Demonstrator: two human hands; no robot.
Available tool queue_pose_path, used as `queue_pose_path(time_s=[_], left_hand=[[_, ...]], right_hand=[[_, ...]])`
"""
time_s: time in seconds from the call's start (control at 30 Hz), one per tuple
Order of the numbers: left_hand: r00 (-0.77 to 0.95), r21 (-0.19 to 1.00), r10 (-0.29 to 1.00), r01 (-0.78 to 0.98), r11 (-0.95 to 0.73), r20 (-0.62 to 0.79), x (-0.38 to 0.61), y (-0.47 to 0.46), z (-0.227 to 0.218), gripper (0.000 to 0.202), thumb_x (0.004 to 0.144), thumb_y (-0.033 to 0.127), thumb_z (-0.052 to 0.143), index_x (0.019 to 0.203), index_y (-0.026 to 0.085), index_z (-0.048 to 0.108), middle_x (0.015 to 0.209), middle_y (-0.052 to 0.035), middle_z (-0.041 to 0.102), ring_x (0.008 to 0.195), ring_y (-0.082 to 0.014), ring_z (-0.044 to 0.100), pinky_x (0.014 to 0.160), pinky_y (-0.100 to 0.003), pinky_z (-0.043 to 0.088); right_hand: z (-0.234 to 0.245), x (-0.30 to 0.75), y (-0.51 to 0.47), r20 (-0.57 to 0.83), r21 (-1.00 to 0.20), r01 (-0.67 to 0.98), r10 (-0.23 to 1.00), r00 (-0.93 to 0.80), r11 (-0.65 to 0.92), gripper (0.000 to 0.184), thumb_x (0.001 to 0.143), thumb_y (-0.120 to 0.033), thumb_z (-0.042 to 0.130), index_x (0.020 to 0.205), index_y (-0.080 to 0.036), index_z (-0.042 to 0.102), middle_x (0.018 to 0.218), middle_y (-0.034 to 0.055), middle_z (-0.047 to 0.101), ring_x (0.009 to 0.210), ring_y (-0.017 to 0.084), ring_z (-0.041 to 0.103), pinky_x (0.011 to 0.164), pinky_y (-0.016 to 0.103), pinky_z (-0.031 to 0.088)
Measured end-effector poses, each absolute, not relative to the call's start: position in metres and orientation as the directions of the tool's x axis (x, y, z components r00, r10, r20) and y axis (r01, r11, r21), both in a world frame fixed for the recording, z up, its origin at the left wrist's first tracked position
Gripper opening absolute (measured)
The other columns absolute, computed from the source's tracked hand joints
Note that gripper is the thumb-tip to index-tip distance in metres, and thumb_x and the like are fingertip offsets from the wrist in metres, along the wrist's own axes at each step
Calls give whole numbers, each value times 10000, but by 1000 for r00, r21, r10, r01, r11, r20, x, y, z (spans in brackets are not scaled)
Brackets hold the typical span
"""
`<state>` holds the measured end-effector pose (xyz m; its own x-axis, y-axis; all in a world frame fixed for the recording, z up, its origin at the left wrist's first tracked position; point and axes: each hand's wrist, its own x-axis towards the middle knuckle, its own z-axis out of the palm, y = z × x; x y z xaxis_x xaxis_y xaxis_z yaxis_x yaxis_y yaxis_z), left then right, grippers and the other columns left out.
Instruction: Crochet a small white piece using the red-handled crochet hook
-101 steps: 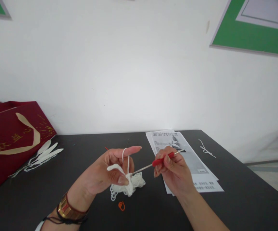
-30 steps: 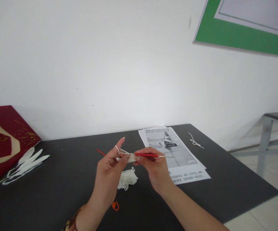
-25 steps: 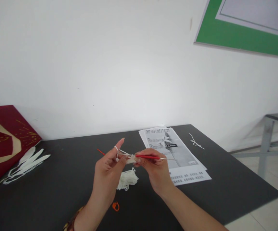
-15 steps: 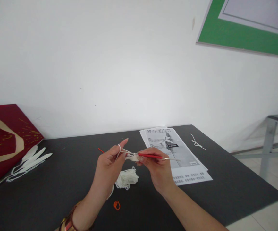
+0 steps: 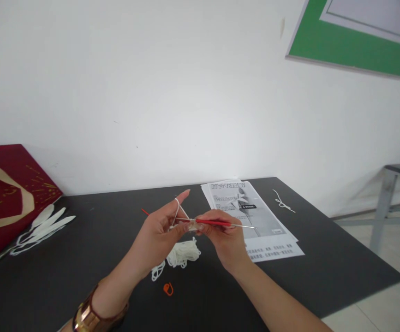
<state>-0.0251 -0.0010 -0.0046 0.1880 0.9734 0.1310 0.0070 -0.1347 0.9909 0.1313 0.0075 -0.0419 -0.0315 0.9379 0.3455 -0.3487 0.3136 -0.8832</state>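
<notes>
My right hand grips a red crochet hook, its silver end pointing right over the printed sheet. Between thumb and fingers, my left hand pinches a small white crochet piece. White yarn loops over the raised left index finger and runs down to the hook. Both hands' fingertips nearly meet at the piece, partly hiding it and the hook's working tip. Below them on the table lies a bundle of white yarn, with an orange stitch marker in front of it.
Printed sheets lie on the black table beyond my right hand. A short knotted white cord is at the far right. White crocheted petals lie by a dark red bag on the left. A red tip shows behind my left hand.
My left index finger has risen and stretched out, drawing the yarn into a taller loop. Both hands have closed in around the crochet piece. The view has shifted slightly.
</notes>
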Motion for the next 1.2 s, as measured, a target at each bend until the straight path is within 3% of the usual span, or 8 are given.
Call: queue_pose_path(time_s=[0.1, 0.23, 0.37, 0.67, 0.83, 0.93, 1.2], left_hand=[[202, 985, 965, 5, -173, 169, -24, -1, -7, 565, 766, 193, 694, 1308, 163, 536, 676, 29, 579, 751, -179, 595, 771, -312, 459], [242, 988, 960, -95, -118, 138, -26, -2, -6, 730, 777, 210, 696, 1434, 188, 378, 706, 37, 581, 635, -128, 557, 628, -256, 462], [282, 983, 947, -139, -117, 153, -28, -2, -6, 668, 783, 213, 707, 1398, 250, 451, 728, 26, 591, 643, -116, 559, 576, -221, 434], [356, 964, 933, -263, 37, 62, -37, 5, -15, 678, 780, 165, 709, 1400, 248, 448, 728, 5, 661, 667, -131, 602, 647, -254, 453], [388, 972, 919, -232, 23, 71, -41, 4, -12, 508, 828, 171, 646, 1323, 237, 550, 887, -47, 696, 766, -157, 612, 675, -265, 457], [389, 981, 917, -194, -11, 87, -41, 0, -6, 523, 805, 186, 674, 1312, 234, 558, 982, -63, 687, 851, -189, 626, 701, -274, 466], [260, 996, 962, -57, -66, 78, -28, -2, 0, 700, 750, 205, 723, 1396, 206, 452, 681, 30, 603, 661, -153, 593, 614, -267, 462]], right_hand=[[-43, 131, 8, 330, -886, -358, 943, -42, 294, 104, 675, -133, 780, 720, -222, 750, 667, -17, 708, 551, 116, 641, 545, 224, 525], [-45, 131, 8, 293, -870, -427, 955, -44, 247, 94, 675, -152, 790, 722, -214, 737, 672, -19, 714, 547, 121, 642, 547, 237, 532], [-44, 131, 7, 275, -859, -466, 959, -70, 212, 99, 679, -160, 798, 728, -211, 729, 683, -19, 719, 545, 116, 643, 542, 231, 534], [-43, 132, 6, 241, -833, -532, 965, -103, 152, 104, 671, -176, 806, 720, -202, 719, 679, -21, 717, 523, 109, 638, 521, 223, 529], [-41, 133, 6, 271, -855, -477, 959, -80, 202, 106, 663, -176, 807, 704, -207, 714, 653, -15, 716, 522, 121, 630, 521, 245, 525], [-39, 133, 5, 292, -887, -395, 954, -74, 241, 84, 667, -193, 805, 691, -204, 725, 606, -15, 686, 517, 133, 628, 511, 254, 516], [-39, 134, 4, 352, -900, -300, 933, -71, 317, 60, 699, -177, 775, 725, -221, 743, 631, -10, 683, 534, 133, 631, 518, 250, 507]])
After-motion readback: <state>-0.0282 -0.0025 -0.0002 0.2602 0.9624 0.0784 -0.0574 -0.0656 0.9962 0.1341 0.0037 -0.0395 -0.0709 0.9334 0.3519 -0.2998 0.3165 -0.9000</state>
